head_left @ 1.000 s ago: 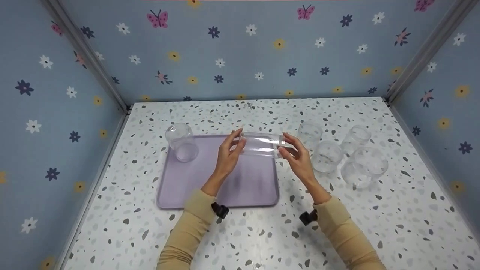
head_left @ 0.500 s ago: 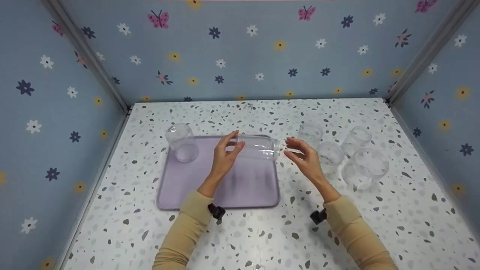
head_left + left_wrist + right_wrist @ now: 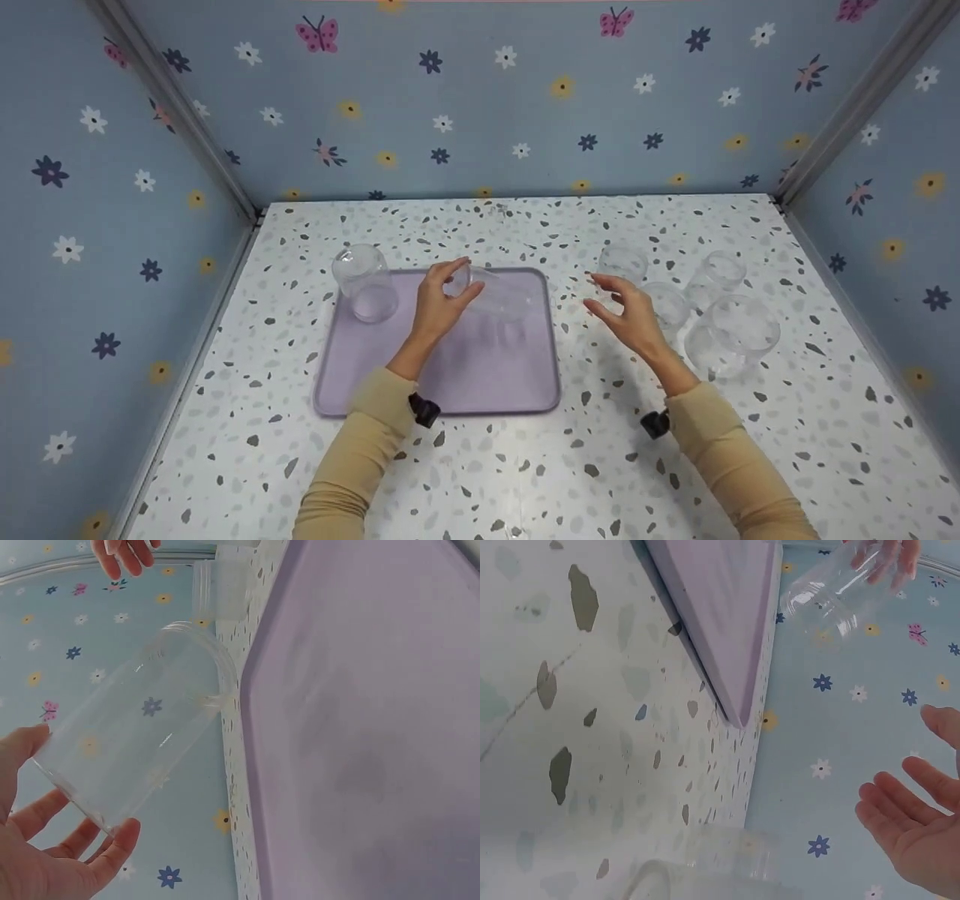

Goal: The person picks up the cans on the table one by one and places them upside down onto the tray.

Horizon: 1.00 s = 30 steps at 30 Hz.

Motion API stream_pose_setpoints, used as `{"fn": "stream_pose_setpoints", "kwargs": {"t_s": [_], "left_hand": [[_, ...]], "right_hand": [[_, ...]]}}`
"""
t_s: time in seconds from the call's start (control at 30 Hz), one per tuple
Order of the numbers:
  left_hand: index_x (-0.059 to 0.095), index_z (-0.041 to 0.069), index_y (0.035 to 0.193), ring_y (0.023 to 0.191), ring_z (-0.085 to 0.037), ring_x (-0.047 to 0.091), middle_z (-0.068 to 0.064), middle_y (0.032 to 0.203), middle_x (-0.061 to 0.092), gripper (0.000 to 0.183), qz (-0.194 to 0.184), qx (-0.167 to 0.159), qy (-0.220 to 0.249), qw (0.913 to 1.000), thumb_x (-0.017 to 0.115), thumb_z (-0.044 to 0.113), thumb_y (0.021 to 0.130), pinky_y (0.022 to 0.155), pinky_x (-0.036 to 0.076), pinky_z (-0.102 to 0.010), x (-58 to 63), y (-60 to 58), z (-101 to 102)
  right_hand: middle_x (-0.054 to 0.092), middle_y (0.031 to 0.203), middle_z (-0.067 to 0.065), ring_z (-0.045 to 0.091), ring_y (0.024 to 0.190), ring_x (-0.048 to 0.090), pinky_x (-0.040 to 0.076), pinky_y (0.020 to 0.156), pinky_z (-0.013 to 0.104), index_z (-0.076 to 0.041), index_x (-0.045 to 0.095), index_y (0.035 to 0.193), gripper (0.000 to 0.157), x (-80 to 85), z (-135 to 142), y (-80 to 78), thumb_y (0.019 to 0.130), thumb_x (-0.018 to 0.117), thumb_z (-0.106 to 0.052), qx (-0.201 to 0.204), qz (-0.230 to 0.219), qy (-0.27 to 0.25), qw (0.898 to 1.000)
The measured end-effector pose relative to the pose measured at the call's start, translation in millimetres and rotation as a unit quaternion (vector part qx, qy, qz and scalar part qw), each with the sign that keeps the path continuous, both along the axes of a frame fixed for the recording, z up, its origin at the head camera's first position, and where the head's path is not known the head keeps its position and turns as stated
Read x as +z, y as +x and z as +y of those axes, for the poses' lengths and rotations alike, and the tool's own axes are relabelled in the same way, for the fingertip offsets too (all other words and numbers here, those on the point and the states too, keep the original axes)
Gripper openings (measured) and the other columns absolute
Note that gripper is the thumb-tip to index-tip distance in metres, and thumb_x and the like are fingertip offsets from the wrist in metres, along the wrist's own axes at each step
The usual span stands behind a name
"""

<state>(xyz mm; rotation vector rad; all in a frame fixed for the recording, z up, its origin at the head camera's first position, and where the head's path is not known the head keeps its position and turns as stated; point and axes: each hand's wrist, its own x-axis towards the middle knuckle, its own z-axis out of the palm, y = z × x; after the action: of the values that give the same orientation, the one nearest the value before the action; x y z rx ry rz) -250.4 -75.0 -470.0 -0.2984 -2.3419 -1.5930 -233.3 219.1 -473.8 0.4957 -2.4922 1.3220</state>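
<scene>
My left hand grips a clear, straight-sided jar by its base, fingers and thumb round the end. The jar is held tilted above the lilac tray, its threaded mouth to the right and lower. In the left wrist view the clear jar slants with its mouth toward the tray's edge. My right hand is to the right of the tray, fingers loosely bent and apart from the jar, nothing in its grasp. In the right wrist view the right hand shows an empty palm.
Another clear jar stands at the tray's far left corner. Right of the tray stand several clear jars, among them a wide one, a small one and one at the back. Patterned walls enclose the speckled table.
My right hand has let go of the jar's mouth end and moved right. My left hand has drawn the jar left, and its mouth end has tipped down.
</scene>
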Motion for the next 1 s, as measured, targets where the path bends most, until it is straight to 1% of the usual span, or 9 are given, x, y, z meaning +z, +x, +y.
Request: {"fn": "stream_pose_setpoints", "kwargs": {"t_s": [0.1,0.17,0.3,0.47,0.63,0.8,1.0], "left_hand": [[0.057,0.002,0.117,0.1,-0.027,0.048,-0.014,0.107,0.053,0.045,-0.012,0.005,-0.029,0.9995,0.07,0.019,0.077,0.086,0.039,-0.039,3.0,-3.1,-3.5],[0.056,0.002,0.118,0.101,-0.025,0.048,-0.013,0.108,0.052,0.046,-0.025,0.011,-0.049,0.9984,0.07,0.018,0.077,0.089,0.037,-0.038,5.7,-4.3,-5.6],[0.056,0.001,0.118,0.105,-0.027,0.045,-0.015,0.11,0.05,0.047,-0.041,0.021,-0.086,0.9952,0.07,0.017,0.076,0.092,0.034,-0.038,11.6,-6.8,-8.4],[0.056,0.001,0.118,0.109,-0.03,0.042,-0.017,0.115,0.048,0.047,-0.055,0.029,-0.144,0.9877,0.069,0.017,0.076,0.092,0.032,-0.039,17.6,-10.4,-9.6],[0.055,0.003,0.12,0.109,-0.03,0.041,-0.017,0.117,0.046,0.048,-0.071,0.031,-0.204,0.9759,0.068,0.017,0.077,0.09,0.035,-0.039,20.1,-16.9,-10.8],[0.054,0.003,0.121,0.109,-0.031,0.041,-0.017,0.12,0.045,0.049,-0.085,0.034,-0.245,0.9651,0.068,0.017,0.077,0.09,0.037,-0.039,19.8,-24.3,-12.6],[0.052,0.005,0.124,0.114,-0.03,0.038,-0.015,0.123,0.044,0.05,-0.109,0.036,-0.271,0.9557,0.068,0.017,0.078,0.088,0.039,-0.04,16.9,-34.1,-13.7]], "right_hand": [[0.055,0.113,0.019,0.033,0.103,0.05,0.041,0.085,0.046,0.004,0.054,0.116,0.041,1.7,5.6,-2.3,0.08,0.066,-0.012,-0.004,0.008,0.057,0.998],[0.053,0.113,0.021,0.034,0.104,0.049,0.041,0.084,0.046,0.005,0.053,0.117,0.043,3.6,8.9,-4.1,0.08,0.066,-0.012,-0.007,0.007,0.095,0.995],[0.049,0.116,0.024,0.036,0.107,0.046,0.038,0.088,0.046,0.006,0.049,0.12,0.048,8.7,14.7,-7.2,0.081,0.065,-0.017,-0.015,-0.021,0.157,0.987],[0.042,0.121,0.028,0.04,0.11,0.04,0.033,0.093,0.047,0.008,0.043,0.124,0.057,13.9,21.7,-9.9,0.081,0.065,-0.021,-0.019,-0.066,0.202,0.977],[0.037,0.122,0.032,0.043,0.111,0.037,0.031,0.093,0.05,0.012,0.037,0.126,0.065,17.5,28.0,-13.1,0.08,0.066,-0.024,-0.021,-0.099,0.233,0.967],[0.032,0.125,0.035,0.045,0.114,0.033,0.03,0.094,0.052,0.012,0.032,0.129,0.07,21.2,32.3,-15.5,0.08,0.065,-0.026,-0.03,-0.137,0.267,0.953],[0.024,0.131,0.036,0.048,0.118,0.026,0.025,0.096,0.054,0.01,0.027,0.132,0.076,23.0,36.8,-18.3,0.08,0.064,-0.03,-0.053,-0.191,0.318,0.927]]}}
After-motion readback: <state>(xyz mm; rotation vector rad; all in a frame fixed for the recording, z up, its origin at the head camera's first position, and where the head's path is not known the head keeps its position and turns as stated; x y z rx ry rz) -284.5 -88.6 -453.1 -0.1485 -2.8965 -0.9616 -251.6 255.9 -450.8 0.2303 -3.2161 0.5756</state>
